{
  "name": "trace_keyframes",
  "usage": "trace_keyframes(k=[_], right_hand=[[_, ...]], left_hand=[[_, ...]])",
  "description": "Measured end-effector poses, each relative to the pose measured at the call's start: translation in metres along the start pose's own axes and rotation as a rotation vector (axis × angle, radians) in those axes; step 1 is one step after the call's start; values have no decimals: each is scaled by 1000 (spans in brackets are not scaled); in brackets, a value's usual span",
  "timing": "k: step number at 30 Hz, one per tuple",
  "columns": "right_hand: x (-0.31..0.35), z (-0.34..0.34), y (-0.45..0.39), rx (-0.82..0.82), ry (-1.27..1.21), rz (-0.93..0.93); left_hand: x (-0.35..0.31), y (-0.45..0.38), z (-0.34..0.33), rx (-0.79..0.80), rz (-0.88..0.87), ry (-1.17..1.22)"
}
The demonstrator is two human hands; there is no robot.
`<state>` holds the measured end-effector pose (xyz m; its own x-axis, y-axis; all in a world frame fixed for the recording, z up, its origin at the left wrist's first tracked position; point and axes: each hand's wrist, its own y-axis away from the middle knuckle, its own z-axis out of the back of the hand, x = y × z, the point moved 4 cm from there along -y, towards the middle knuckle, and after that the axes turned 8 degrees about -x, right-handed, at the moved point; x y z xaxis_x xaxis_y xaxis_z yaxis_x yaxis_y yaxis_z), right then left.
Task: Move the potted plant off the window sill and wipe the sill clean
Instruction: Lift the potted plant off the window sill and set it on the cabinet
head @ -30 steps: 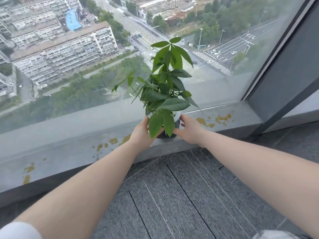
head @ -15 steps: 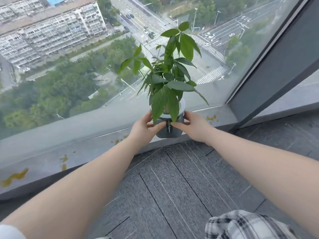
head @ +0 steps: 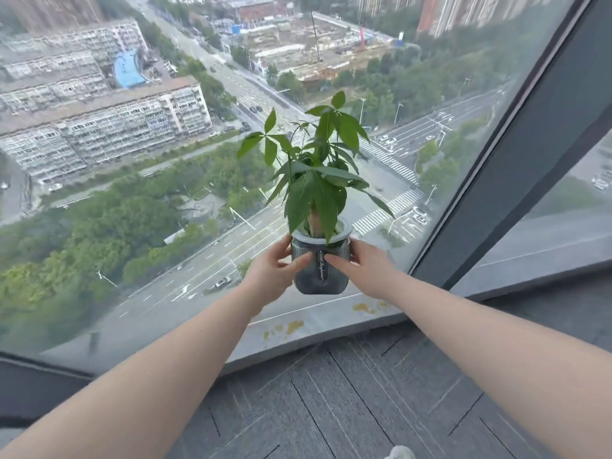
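The potted plant [head: 319, 226] was held in the air in front of the window glass [head: 139, 167], clear above the window sill [head: 318, 329] and upright. The left hand [head: 273, 271] gripped the left side of the grey ribbed pot, thumb across its front and fingers wrapped behind, so that grip was closed on the pot. The right hand [head: 362, 268] mirrored it on the right side, thumb reaching toward the dark label strip [head: 320, 265] down the middle of the pot's front, closed on the pot as well. The two thumbs lay near each other on either side of that strip without touching. A paler inner rim showed at the top of the pot, with a thick stem rising from it and long green leaves spreading above and drooping over the rim.

Below the pot, the sill ran along the bottom edge of the glass toward a dark window frame [head: 516, 154] at its right end. Yellowish stains [head: 288, 327] marked the sill under and left of the pot, and more [head: 364, 307] lay nearer its right end. Grey carpet tiles [head: 331, 402] covered the floor along the sill's near edge.
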<state>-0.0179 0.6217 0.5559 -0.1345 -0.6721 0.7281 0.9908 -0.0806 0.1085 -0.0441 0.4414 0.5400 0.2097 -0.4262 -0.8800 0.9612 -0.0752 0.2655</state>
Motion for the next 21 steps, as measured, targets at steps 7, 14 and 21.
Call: trace_keyframes(k=[7,14,21], right_hand=[[135,77,52,-104,-79,109],[226,117,123,-64,-187,297],[280,126,217,87,-152,487]], left_hand=[[-117,88,93,-134,-98,49],[-182,206,155,-361,-132,-41],[-188,344,179,-599,-80,-32]])
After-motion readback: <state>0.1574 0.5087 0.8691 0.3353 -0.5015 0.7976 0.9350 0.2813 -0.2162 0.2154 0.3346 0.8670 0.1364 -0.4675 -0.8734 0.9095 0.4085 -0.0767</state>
